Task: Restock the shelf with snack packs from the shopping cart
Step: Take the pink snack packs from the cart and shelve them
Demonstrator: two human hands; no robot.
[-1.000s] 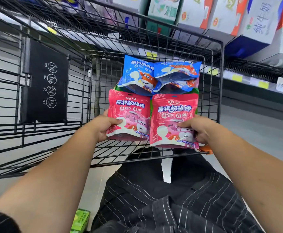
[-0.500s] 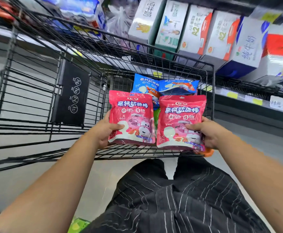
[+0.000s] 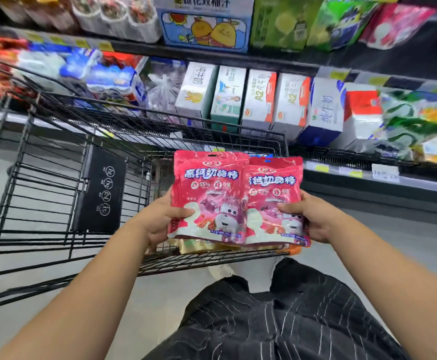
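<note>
Two pink snack packs with a cartoon plane are held up above the black wire shopping cart (image 3: 56,193). My left hand (image 3: 160,219) grips the left pink pack (image 3: 209,193) by its lower left edge. My right hand (image 3: 313,216) grips the right pink pack (image 3: 274,203) by its lower right edge. The left pack overlaps the right one. More packs lie under them in the cart's child seat (image 3: 204,246), mostly hidden. The shelf (image 3: 238,61) stands right behind the cart.
Milk cartons (image 3: 261,100) line the lower shelf level, with bottled packs (image 3: 103,76) to the left. A juice box case (image 3: 207,24) and green and pink bags sit on the level above. Price tags (image 3: 385,172) run along the bottom rail. Grey floor lies to the right.
Both hands have lifted the two pink packs up out of the cart and brought them together until they overlap. The view has tilted up, showing more of the shelf.
</note>
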